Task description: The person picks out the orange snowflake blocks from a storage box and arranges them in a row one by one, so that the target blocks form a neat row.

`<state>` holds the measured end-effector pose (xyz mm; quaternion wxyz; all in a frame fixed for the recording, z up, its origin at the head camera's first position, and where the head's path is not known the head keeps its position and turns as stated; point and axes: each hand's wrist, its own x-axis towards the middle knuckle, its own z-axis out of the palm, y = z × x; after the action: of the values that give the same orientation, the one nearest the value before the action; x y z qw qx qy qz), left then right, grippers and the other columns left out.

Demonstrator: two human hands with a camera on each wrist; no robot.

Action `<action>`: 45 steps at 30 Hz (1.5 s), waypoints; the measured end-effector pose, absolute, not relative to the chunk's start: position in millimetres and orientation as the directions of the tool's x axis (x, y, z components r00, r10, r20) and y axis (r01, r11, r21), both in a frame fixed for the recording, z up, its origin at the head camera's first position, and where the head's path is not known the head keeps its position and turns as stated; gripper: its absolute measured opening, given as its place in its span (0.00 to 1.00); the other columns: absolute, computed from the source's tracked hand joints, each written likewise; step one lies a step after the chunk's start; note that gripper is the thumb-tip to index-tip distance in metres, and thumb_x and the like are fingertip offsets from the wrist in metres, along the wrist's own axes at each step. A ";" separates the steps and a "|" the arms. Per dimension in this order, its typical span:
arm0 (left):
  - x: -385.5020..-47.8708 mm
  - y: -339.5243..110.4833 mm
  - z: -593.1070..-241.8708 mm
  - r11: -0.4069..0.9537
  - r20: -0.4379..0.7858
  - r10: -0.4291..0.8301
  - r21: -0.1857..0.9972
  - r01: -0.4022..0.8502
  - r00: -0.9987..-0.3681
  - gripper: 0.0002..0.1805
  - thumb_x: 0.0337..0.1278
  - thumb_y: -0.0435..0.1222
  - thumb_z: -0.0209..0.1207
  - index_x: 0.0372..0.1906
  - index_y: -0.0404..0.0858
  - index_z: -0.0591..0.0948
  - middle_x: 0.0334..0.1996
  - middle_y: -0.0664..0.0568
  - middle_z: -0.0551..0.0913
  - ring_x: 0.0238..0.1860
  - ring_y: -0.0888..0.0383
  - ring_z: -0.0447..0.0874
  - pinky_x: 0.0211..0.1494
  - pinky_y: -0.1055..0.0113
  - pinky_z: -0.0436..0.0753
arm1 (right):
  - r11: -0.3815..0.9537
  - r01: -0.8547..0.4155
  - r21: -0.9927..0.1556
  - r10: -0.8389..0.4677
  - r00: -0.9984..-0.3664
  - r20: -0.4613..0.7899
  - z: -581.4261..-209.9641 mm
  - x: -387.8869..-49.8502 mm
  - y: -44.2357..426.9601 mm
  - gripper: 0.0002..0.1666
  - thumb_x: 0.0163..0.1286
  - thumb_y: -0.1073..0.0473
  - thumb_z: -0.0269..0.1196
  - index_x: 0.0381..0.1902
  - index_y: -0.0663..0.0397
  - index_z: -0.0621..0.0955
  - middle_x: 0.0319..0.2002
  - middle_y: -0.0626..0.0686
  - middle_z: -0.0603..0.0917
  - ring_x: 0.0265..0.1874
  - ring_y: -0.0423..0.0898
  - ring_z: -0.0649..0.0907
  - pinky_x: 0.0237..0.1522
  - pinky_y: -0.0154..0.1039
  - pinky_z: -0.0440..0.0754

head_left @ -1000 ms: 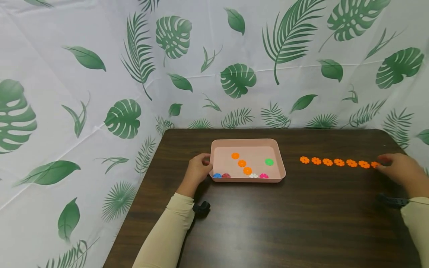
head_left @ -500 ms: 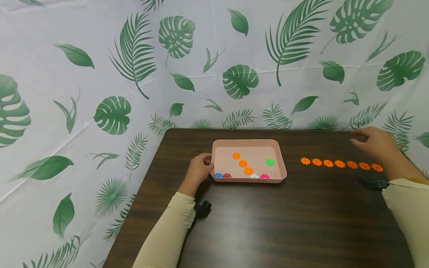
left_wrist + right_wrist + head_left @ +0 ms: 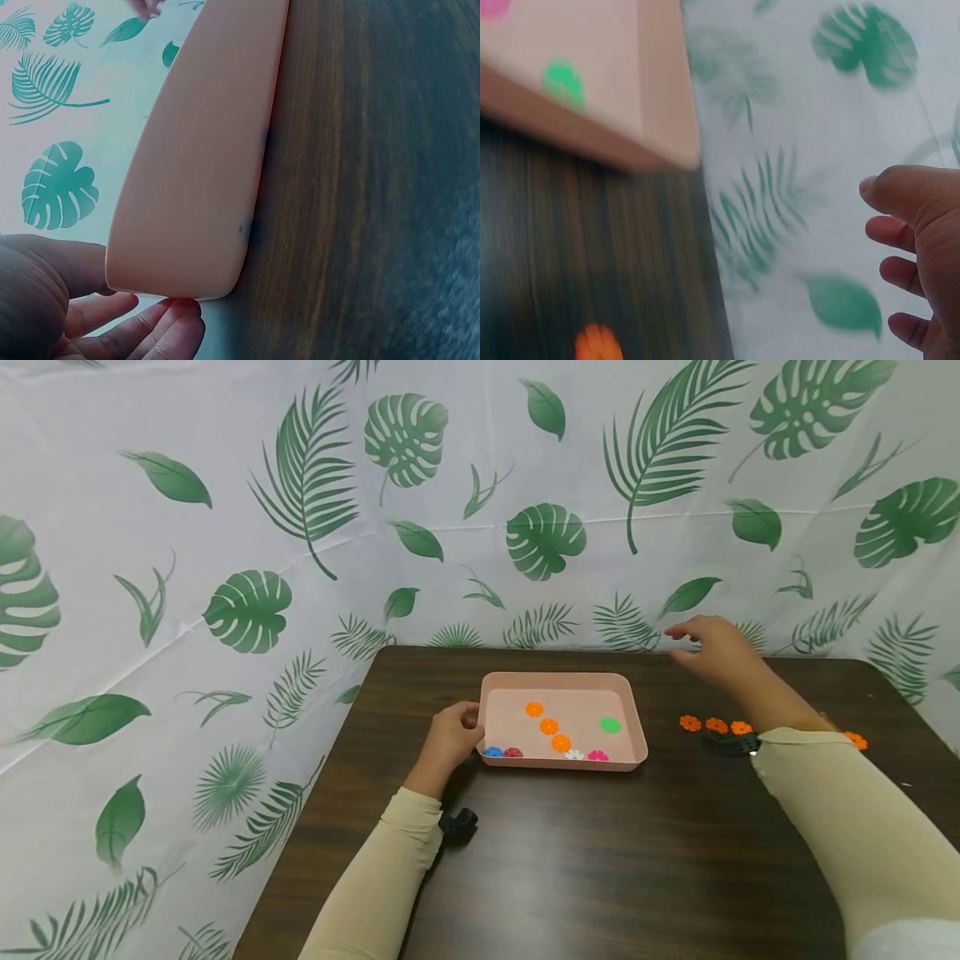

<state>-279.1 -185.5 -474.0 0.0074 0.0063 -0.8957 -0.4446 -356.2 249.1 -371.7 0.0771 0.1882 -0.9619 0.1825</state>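
Note:
A shallow pink tray (image 3: 555,682) sits on the table, and my left hand (image 3: 450,742) holds its left side. In the left wrist view the thumb lies at the rim, with curled fingers (image 3: 176,330) against the tray's end wall (image 3: 187,180). Inside are three orange flower-shaped discs (image 3: 549,727), a green one (image 3: 611,725), and blue, dark red, white and pink ones (image 3: 597,756) along the near wall. My right hand (image 3: 720,652) is in the air right of the tray, its fingers loosely bent and holding nothing. Below it runs a row of orange flower discs (image 3: 690,723), partly hidden by my forearm.
The dark wooden table (image 3: 600,860) reaches back to a white leaf-patterned cloth (image 3: 465,443). A black wrist mount (image 3: 457,825) is on my left wrist and another black mount (image 3: 729,743) on the right one.
My right hand has let go of the last orange disc at the row's right end, risen, and swung left towards the tray. My left hand stays on the tray.

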 end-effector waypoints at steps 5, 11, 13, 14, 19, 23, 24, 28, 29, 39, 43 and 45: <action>-278.2 -186.3 -474.0 0.601 0.007 -0.031 0.799 -0.013 -0.999 0.23 0.60 0.33 0.65 0.62 0.38 0.83 0.40 0.45 0.88 0.31 0.53 0.83 0.28 0.64 0.84 | 0.837 -0.429 -0.338 -0.398 -0.903 0.161 -384.4 -368.5 194.0 0.22 0.72 0.57 0.67 0.60 0.64 0.83 0.56 0.66 0.84 0.56 0.65 0.79 0.59 0.65 0.76; -277.4 -185.4 -473.4 0.603 0.024 -0.019 0.797 0.007 -1.000 0.24 0.59 0.33 0.65 0.62 0.38 0.84 0.38 0.46 0.88 0.30 0.54 0.82 0.27 0.64 0.82 | 0.782 -0.468 -0.411 -0.467 -0.877 0.111 -415.3 -378.2 139.6 0.21 0.70 0.59 0.68 0.58 0.63 0.84 0.54 0.63 0.85 0.55 0.61 0.82 0.59 0.60 0.78; -277.4 -185.2 -473.0 0.602 0.030 -0.017 0.798 0.014 -0.999 0.24 0.59 0.33 0.65 0.61 0.37 0.84 0.38 0.46 0.87 0.30 0.55 0.82 0.27 0.65 0.82 | 0.758 -0.486 -0.434 -0.492 -0.864 0.109 -425.0 -378.7 123.2 0.20 0.70 0.59 0.69 0.56 0.64 0.85 0.52 0.62 0.86 0.52 0.59 0.83 0.58 0.58 0.80; -277.3 -185.3 -472.7 0.601 0.035 -0.018 0.799 0.017 -0.999 0.23 0.59 0.33 0.65 0.61 0.37 0.84 0.37 0.46 0.88 0.30 0.55 0.82 0.27 0.65 0.82 | 0.749 -0.496 -0.439 -0.504 -0.857 0.108 -429.3 -378.4 115.5 0.20 0.69 0.60 0.69 0.56 0.64 0.86 0.51 0.61 0.87 0.51 0.58 0.83 0.57 0.57 0.81; -279.5 -184.6 -472.3 0.600 0.044 -0.014 0.800 0.027 -0.999 0.23 0.59 0.32 0.65 0.61 0.37 0.84 0.36 0.46 0.87 0.29 0.55 0.82 0.26 0.65 0.81 | 0.762 -0.444 -0.472 -0.517 -0.855 -0.031 -444.6 -370.8 85.7 0.22 0.71 0.55 0.69 0.58 0.60 0.85 0.51 0.57 0.86 0.49 0.55 0.83 0.56 0.53 0.83; -281.3 -185.1 -472.3 0.600 0.042 -0.011 0.800 0.027 -0.999 0.23 0.59 0.32 0.65 0.61 0.37 0.84 0.37 0.46 0.87 0.29 0.54 0.82 0.27 0.64 0.82 | 0.770 -0.324 -0.549 -0.484 -0.858 -0.172 -452.6 -365.5 70.4 0.19 0.71 0.54 0.69 0.57 0.55 0.83 0.49 0.54 0.84 0.45 0.53 0.81 0.51 0.49 0.85; -281.6 -185.1 -472.2 0.599 0.040 -0.010 0.800 0.025 -0.999 0.23 0.60 0.32 0.65 0.61 0.37 0.84 0.37 0.46 0.87 0.29 0.54 0.82 0.27 0.64 0.82 | 0.767 -0.327 -0.552 -0.492 -0.852 -0.178 -454.7 -365.5 67.9 0.18 0.71 0.56 0.69 0.56 0.56 0.83 0.48 0.54 0.84 0.43 0.52 0.81 0.50 0.47 0.85; -283.2 -184.6 -473.8 0.606 0.022 -0.016 0.795 0.008 -1.000 0.23 0.61 0.33 0.65 0.62 0.38 0.83 0.38 0.46 0.87 0.30 0.54 0.82 0.28 0.64 0.83 | 0.763 -0.405 -0.504 -0.539 -0.829 -0.150 -461.9 -367.2 62.0 0.17 0.70 0.59 0.69 0.54 0.61 0.84 0.46 0.56 0.83 0.39 0.51 0.82 0.47 0.45 0.86; -283.5 -184.5 -474.3 0.608 0.018 -0.018 0.794 0.003 -1.000 0.23 0.61 0.33 0.65 0.62 0.38 0.83 0.39 0.46 0.87 0.31 0.54 0.82 0.29 0.64 0.83 | 0.765 -0.422 -0.486 -0.547 -0.824 -0.146 -463.1 -367.6 60.8 0.18 0.71 0.59 0.69 0.55 0.61 0.84 0.46 0.56 0.83 0.39 0.50 0.83 0.48 0.45 0.86; -281.8 -183.4 -477.6 0.603 0.023 -0.024 0.798 0.004 -0.999 0.23 0.61 0.33 0.65 0.62 0.38 0.83 0.40 0.45 0.88 0.34 0.52 0.83 0.32 0.63 0.84 | 0.771 -0.592 -0.236 -0.620 -0.781 -0.066 -471.6 -374.1 55.1 0.16 0.67 0.56 0.72 0.48 0.60 0.86 0.42 0.56 0.81 0.40 0.52 0.79 0.51 0.48 0.82; -280.7 -181.6 -478.8 0.606 0.023 -0.023 0.795 0.004 -0.999 0.23 0.60 0.33 0.66 0.62 0.38 0.83 0.40 0.45 0.88 0.34 0.53 0.83 0.32 0.63 0.84 | 0.784 -0.584 -0.211 -0.607 -0.793 -0.057 -476.2 -375.5 55.7 0.16 0.65 0.54 0.74 0.44 0.59 0.86 0.38 0.53 0.81 0.37 0.52 0.78 0.47 0.46 0.82; -278.8 -181.2 -478.0 0.611 0.024 -0.024 0.792 0.004 -0.999 0.23 0.61 0.33 0.66 0.62 0.38 0.83 0.40 0.45 0.88 0.34 0.53 0.83 0.32 0.63 0.84 | 0.795 -0.552 -0.251 -0.584 -0.809 -0.069 -475.8 -374.2 56.2 0.17 0.64 0.53 0.74 0.45 0.58 0.86 0.37 0.52 0.81 0.37 0.51 0.78 0.46 0.45 0.82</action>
<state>-278.8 -181.2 -478.0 0.0159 0.0054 -0.8974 -0.4409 -374.2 56.2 -475.8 -0.0715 0.3005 -0.9447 0.1101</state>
